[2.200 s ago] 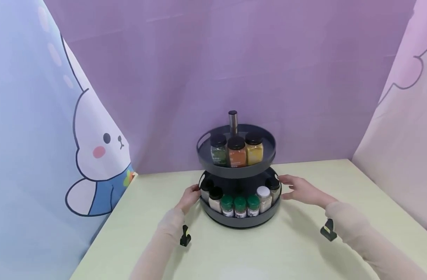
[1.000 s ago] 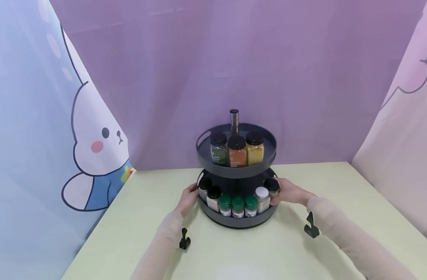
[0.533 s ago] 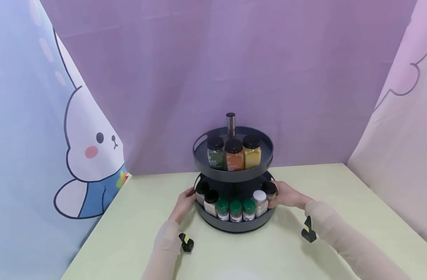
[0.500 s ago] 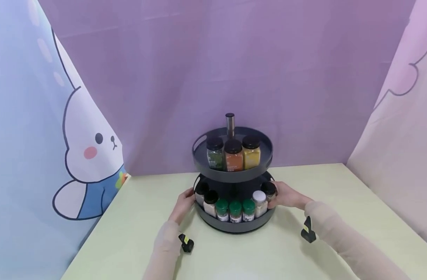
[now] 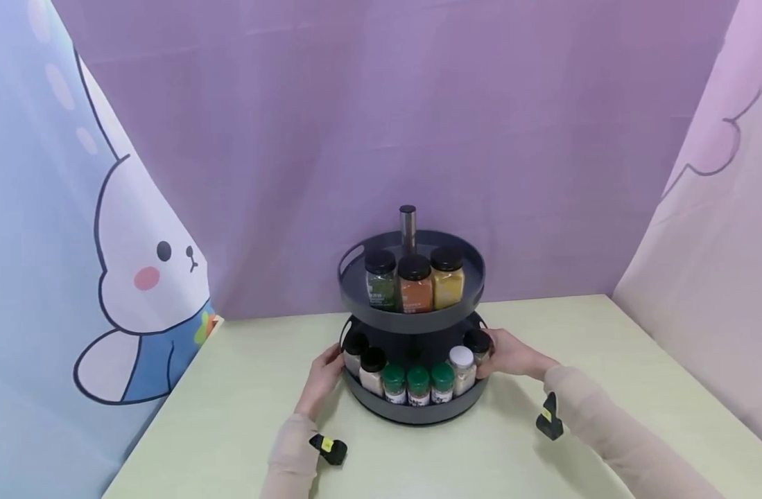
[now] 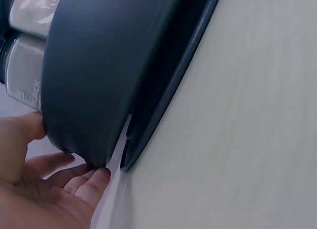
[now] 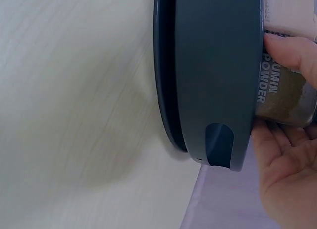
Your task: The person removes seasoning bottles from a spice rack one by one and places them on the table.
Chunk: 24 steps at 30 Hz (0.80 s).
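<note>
A dark grey two-tier spice rack [image 5: 412,324] stands on the table, with a metal post [image 5: 408,229] rising from its upper tray. My left hand [image 5: 322,378] is at the left side of the lower tray; in the left wrist view its thumb meets the tray's top edge and its fingers reach the lower edge near the handle cutout. With the right hand [image 5: 512,353] I hold a black-lidded cumin powder jar [image 7: 282,93] at the lower tray's right end, thumb on one side and fingers on the other.
Green, orange and yellow spice jars [image 5: 414,284] stand on the upper tray. Along the lower tray's front are green-capped jars [image 5: 418,384], a white-capped jar [image 5: 462,374] and black-capped jars [image 5: 372,374]. A purple cloth [image 5: 381,138] hangs behind the table [image 5: 430,464].
The right hand has moved left from beside the rack and closed round the cumin powder jar. My left hand stays at the lower tray's left side. The head view has shifted slightly.
</note>
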{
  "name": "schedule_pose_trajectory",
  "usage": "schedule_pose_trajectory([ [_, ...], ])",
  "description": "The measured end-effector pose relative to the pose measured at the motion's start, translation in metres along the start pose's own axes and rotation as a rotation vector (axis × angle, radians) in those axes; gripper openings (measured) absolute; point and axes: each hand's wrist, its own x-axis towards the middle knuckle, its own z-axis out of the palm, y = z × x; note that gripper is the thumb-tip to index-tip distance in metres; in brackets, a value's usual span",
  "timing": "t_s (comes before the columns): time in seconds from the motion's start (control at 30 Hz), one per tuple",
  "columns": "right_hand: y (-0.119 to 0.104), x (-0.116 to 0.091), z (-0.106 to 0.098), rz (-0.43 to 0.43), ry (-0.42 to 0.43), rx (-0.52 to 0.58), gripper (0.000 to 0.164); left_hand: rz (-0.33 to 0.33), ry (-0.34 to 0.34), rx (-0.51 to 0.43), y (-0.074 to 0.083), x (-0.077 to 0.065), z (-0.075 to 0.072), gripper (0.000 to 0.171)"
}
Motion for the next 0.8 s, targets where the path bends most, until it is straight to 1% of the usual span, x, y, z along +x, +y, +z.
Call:
schedule_pose_trajectory([
  [0.07, -0.001, 0.000, 0.000, 0.015, 0.002, -0.011, 0.044, -0.009, -0.007, -0.015, 0.001, 0.000, -0.002, 0.049],
  [0.2, -0.004, 0.000, -0.002, 0.010, 0.000, -0.021, 0.043, -0.030, -0.020, -0.055, 0.002, 0.002, -0.003, 0.051],
  [0.27, -0.012, -0.001, -0.004, 0.004, -0.006, -0.018, 0.043, -0.036, -0.017, -0.069, 0.003, 0.004, -0.003, 0.050],
  [0.37, -0.014, 0.001, -0.007, 0.019, -0.013, -0.025, 0.043, -0.038, -0.007, -0.097, 0.003, 0.005, -0.002, 0.049],
  [0.47, -0.014, 0.001, -0.009, 0.037, -0.001, -0.047, 0.041, -0.042, -0.001, -0.122, 0.001, 0.005, 0.001, 0.048],
  [0.5, -0.009, 0.002, -0.009, 0.041, 0.005, -0.051, 0.041, -0.047, -0.001, -0.130, 0.001, 0.005, 0.002, 0.048],
  [0.67, -0.012, 0.000, -0.008, 0.043, 0.031, -0.051, 0.041, -0.060, 0.009, -0.127, -0.001, 0.004, 0.003, 0.049],
  [0.8, -0.014, 0.001, -0.007, 0.057, 0.036, -0.029, 0.044, -0.045, 0.010, -0.114, -0.001, 0.002, 0.000, 0.049],
])
